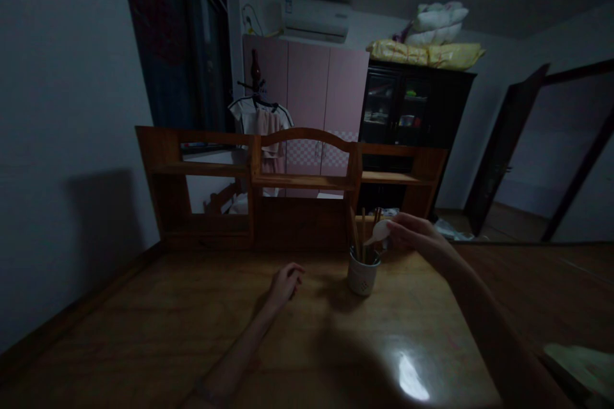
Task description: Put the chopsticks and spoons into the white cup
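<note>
A small white holder cup stands on the wooden desk, with several wooden sticks poking out of it. My right hand hovers just above and right of the cup, fingers pinched on a white spoon whose handle points down into the cup. My left hand rests on the desk left of the cup, fingers loosely curled, holding nothing that I can see.
A wooden shelf unit rises along the desk's back edge. Behind it are a clothes stand, a pink wardrobe and a dark cabinet. A pale object lies at the desk's right edge. The room is dim.
</note>
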Tool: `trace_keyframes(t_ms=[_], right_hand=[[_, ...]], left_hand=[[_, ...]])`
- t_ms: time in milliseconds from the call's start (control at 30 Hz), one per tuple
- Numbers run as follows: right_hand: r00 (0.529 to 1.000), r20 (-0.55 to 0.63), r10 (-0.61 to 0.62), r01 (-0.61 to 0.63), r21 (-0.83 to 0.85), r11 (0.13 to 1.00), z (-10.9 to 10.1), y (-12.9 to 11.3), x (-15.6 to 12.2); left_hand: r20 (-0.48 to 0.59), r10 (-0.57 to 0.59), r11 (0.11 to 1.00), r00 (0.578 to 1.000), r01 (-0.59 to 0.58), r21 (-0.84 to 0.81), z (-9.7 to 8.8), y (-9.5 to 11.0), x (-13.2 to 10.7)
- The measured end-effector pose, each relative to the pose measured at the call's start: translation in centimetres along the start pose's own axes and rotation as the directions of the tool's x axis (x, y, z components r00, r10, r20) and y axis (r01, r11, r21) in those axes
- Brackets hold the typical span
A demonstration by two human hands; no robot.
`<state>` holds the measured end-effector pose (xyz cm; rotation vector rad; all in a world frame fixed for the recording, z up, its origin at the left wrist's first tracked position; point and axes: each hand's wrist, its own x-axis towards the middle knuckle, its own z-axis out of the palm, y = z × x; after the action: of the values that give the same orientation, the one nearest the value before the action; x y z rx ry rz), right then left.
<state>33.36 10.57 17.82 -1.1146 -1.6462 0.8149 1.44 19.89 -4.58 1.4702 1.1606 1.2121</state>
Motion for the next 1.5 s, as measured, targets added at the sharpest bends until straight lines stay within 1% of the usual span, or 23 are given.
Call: trace_keyframes(t_ms=[67,233,500,867,1000,1167,1500], right_hand=[[1.000,0.008,0.018,-0.018,0.008,1.000,0.6,1.0,0.2],[1.000,-0.005,-0.016,0.016,-0.021,1.000,1.6,3.5,1.0],[0.998,-0.050,-0.039,0.034,-0.086,0.996,1.9,7.1,2.6],[1.000,0.022,0.014,-0.010,-0.173,0.985,2.6,10.9,2.4],[0.999,0.050,0.011,0.000,-0.214,0.977,2.7,11.5,2.1],[0.997,0.081,-0.019,0.041,-0.270,0.962,2.8,11.5,1.7],[0.989,0.149,-0.012,0.062,-0.340,0.938,3.1,9.6,0.7]], left_hand=[[0.004,0.002,1.000,1.000,-0.002,0.003,0.0,0.0,0.0],[0.007,0.006,1.000,1.000,-0.006,0.017,0.0,0.0,-0.1],[0.029,0.005,0.999,1.000,-0.006,0.032,0.2,-0.3,0.1],[0.068,-0.003,0.998,0.998,-0.001,0.059,0.2,0.0,-0.2],[0.075,-0.006,0.998,0.997,0.001,0.064,0.3,0.1,-0.2],[0.078,0.003,0.998,0.997,-0.009,0.067,0.4,0.2,-0.4],[0.079,0.007,0.997,0.997,-0.013,0.072,0.4,0.3,-0.4]])
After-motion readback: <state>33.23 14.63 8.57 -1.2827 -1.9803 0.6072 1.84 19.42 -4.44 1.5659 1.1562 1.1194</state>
